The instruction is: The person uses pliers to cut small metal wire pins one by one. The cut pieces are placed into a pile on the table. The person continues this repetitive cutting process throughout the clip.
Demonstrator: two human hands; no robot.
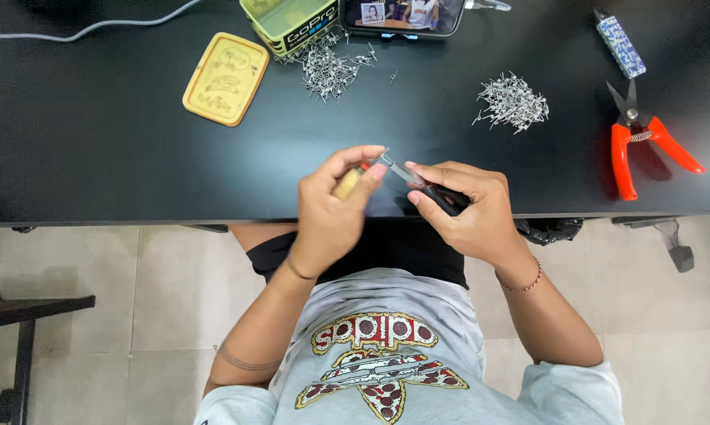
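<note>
My left hand (333,206) is closed around a small tool with a yellowish handle (347,182), and its fingertips pinch a thin metal piece (393,166). My right hand (464,208) grips a dark-handled tool (443,198) whose tip meets that same metal piece. Both hands hover over the near edge of the black table (103,149), almost touching each other.
Two heaps of small metal pieces lie farther back, one at centre (327,69) and one to the right (514,102). Orange-handled snips (642,142) rest at far right. A yellow lid (226,78), an open tin (290,22), a phone (402,16) and a small patterned box (619,43) line the far side.
</note>
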